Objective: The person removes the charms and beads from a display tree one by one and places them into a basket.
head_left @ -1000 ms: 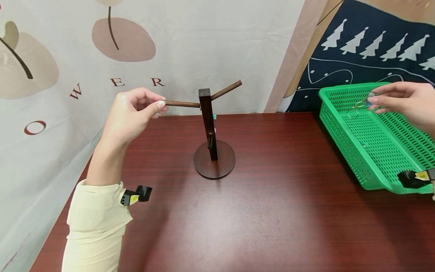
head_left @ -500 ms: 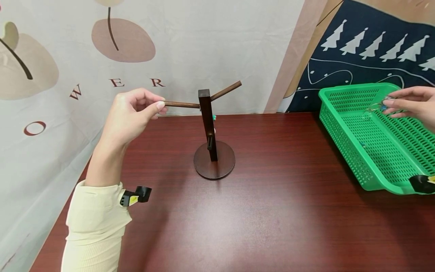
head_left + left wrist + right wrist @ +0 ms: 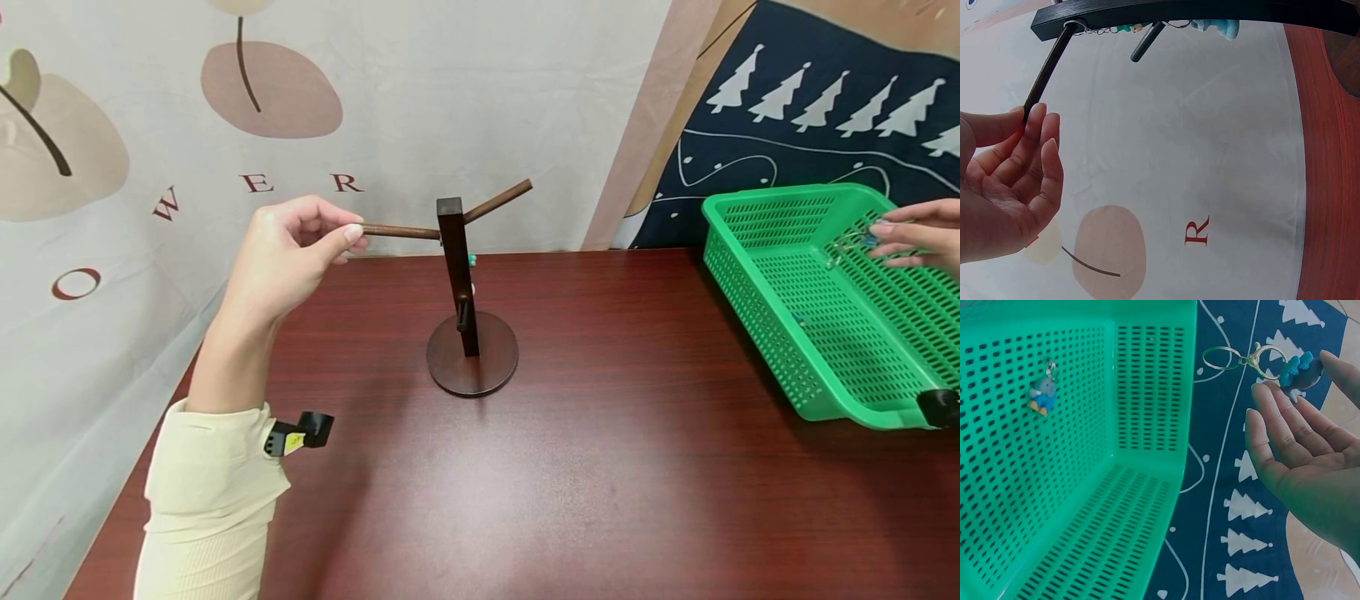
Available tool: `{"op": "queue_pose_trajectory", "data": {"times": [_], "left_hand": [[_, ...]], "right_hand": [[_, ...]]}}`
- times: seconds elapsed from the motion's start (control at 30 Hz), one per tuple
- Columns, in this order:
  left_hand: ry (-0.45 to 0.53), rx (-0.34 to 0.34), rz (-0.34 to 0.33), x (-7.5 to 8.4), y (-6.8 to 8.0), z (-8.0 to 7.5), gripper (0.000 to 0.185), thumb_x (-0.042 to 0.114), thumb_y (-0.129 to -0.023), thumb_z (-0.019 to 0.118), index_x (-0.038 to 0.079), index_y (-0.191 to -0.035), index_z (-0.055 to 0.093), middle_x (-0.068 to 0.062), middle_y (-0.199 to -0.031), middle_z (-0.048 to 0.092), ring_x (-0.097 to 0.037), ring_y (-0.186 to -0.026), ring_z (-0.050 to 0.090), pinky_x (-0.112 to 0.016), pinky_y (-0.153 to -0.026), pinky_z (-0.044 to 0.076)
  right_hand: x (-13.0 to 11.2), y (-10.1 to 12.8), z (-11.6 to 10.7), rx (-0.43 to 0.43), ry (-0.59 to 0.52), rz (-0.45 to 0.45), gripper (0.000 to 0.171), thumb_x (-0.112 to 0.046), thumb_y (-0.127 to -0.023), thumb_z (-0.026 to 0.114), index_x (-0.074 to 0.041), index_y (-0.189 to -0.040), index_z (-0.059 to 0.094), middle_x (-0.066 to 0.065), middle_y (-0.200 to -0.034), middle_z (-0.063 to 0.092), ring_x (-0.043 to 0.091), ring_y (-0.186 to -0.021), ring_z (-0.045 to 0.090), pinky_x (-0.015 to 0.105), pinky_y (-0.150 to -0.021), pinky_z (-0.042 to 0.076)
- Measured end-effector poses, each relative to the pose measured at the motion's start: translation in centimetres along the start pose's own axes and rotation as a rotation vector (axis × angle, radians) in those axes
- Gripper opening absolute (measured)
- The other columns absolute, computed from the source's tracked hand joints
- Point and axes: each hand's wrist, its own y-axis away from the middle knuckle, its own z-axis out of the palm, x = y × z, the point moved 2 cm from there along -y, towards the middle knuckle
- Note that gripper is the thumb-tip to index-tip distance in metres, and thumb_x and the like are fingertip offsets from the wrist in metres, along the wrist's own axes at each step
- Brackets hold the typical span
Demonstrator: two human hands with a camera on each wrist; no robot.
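We work at a dark red-brown wooden table (image 3: 600, 467), backed on the left by a pale cloth (image 3: 450, 83) printed with brown leaf shapes and letters, and on the right by a navy cloth (image 3: 825, 117) with white fir trees.

At the left, our left hand (image 3: 288, 250) in a cream sleeve (image 3: 210, 500) pinches the tip of the left peg (image 3: 401, 231) of the wooden stand (image 3: 459, 283) between thumb and curled fingers. The stand rests upright on its round base near the middle of the table, with a second peg (image 3: 498, 200) slanting up to the right and a short one low on the post.

At the right stands the green perforated basket (image 3: 810, 333), touching the table's right part. Our right hand (image 3: 918, 237) hovers over its far right rim, fingers nearly straight, with the keychain (image 3: 855, 242) pinched lightly at the fingertips.

The head view shows the keychain only as a faint glint. The right wrist view makes it plain: a blue charm (image 3: 1300, 374) between thumb and fingertips, its clasp and metal ring (image 3: 1222, 359) jutting left, free in the air. It also shows a second small blue keychain (image 3: 1042, 394) lying on the basket's mesh, barely a speck from the head view. The left wrist view shows, from below, small charms (image 3: 1210, 26) and a chain hanging at the stand's post, where the head view reveals only a teal dot.
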Motion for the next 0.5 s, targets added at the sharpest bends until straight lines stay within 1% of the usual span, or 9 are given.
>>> {"op": "queue_pose_trajectory", "data": {"times": [0.07,0.17,0.23,0.27,0.3,0.37,0.4,0.47,0.5], "left_hand": [[0.001,-0.001,-0.005,0.0,0.0,0.0,0.007,0.003,-0.086,0.061,0.002,-0.091,0.065,0.016,-0.068,0.064,-0.002,-0.063,0.059,-0.016,-0.058,0.043],[0.002,-0.004,-0.012,0.0,0.0,0.0,0.006,0.004,-0.086,0.061,0.003,-0.090,0.065,0.015,-0.069,0.064,-0.002,-0.063,0.059,-0.016,-0.058,0.042],[0.006,-0.005,-0.014,0.0,0.1,0.0,0.006,0.003,-0.086,0.060,0.004,-0.090,0.065,0.015,-0.069,0.064,-0.002,-0.063,0.059,-0.016,-0.058,0.042],[0.007,-0.006,-0.013,0.0,0.1,0.0,0.006,0.003,-0.086,0.060,0.003,-0.090,0.065,0.015,-0.069,0.064,-0.002,-0.063,0.059,-0.016,-0.058,0.042],[0.007,-0.006,-0.013,0.0,0.1,0.0,0.006,0.003,-0.086,0.060,0.003,-0.090,0.065,0.015,-0.069,0.064,-0.002,-0.063,0.059,-0.016,-0.058,0.042],[0.006,-0.006,-0.012,0.0,0.1,0.0,0.006,0.003,-0.086,0.060,0.003,-0.090,0.065,0.015,-0.068,0.064,-0.002,-0.063,0.059,-0.016,-0.058,0.042],[0.007,-0.005,-0.012,0.1,0.1,-0.1,0.006,0.003,-0.086,0.060,0.003,-0.090,0.065,0.015,-0.068,0.064,-0.002,-0.063,0.060,-0.016,-0.059,0.042],[0.007,-0.005,-0.014,0.1,0.1,-0.1,0.006,0.003,-0.086,0.060,0.003,-0.090,0.065,0.016,-0.068,0.064,-0.002,-0.064,0.060,-0.016,-0.059,0.043],[0.006,-0.005,-0.015,0.1,0.1,-0.1,0.006,0.003,-0.086,0.060,0.004,-0.090,0.065,0.016,-0.068,0.064,-0.002,-0.064,0.060,-0.016,-0.059,0.043]], "right_hand": [[2.6,-1.4,-1.5,0.006,0.049,0.012,0.015,-0.014,-0.091,0.056,-0.025,-0.101,0.054,-0.024,-0.080,0.062,-0.003,-0.061,0.061,0.012,-0.052,0.046],[4.4,-2.2,-2.6,0.002,0.093,0.040,0.016,-0.016,-0.092,0.054,-0.024,-0.106,0.052,-0.026,-0.081,0.061,-0.004,-0.062,0.061,0.013,-0.053,0.047],[3.9,-1.8,-2.3,-0.009,0.111,0.064,0.016,-0.019,-0.092,0.053,-0.025,-0.107,0.050,-0.027,-0.080,0.059,-0.005,-0.062,0.060,0.013,-0.053,0.047],[3.5,-1.5,-2.1,-0.016,0.100,0.065,0.015,-0.019,-0.092,0.053,-0.025,-0.105,0.050,-0.027,-0.080,0.059,-0.005,-0.062,0.059,0.013,-0.053,0.046],[3.1,-1.3,-1.8,0.002,0.111,0.082,0.013,-0.020,-0.092,0.053,-0.025,-0.104,0.050,-0.027,-0.078,0.059,-0.005,-0.061,0.059,0.012,-0.053,0.046],[2.3,-0.8,-1.3,0.003,0.126,0.087,0.012,-0.023,-0.092,0.053,-0.027,-0.103,0.048,-0.028,-0.077,0.057,-0.006,-0.061,0.058,0.011,-0.054,0.045],[2.3,-0.8,-1.3,0.005,0.141,0.091,0.013,-0.022,-0.093,0.052,-0.027,-0.104,0.048,-0.028,-0.078,0.056,-0.006,-0.061,0.058,0.011,-0.054,0.046],[2.6,-1.0,-1.5,-0.003,0.131,0.093,0.015,-0.022,-0.093,0.052,-0.027,-0.106,0.047,-0.029,-0.079,0.056,-0.006,-0.061,0.058,0.012,-0.054,0.046],[2.8,-1.2,-1.6,-0.004,0.151,0.110,0.019,-0.023,-0.093,0.052,-0.026,-0.110,0.044,-0.030,-0.078,0.054,-0.007,-0.061,0.057,0.012,-0.054,0.046]]}}
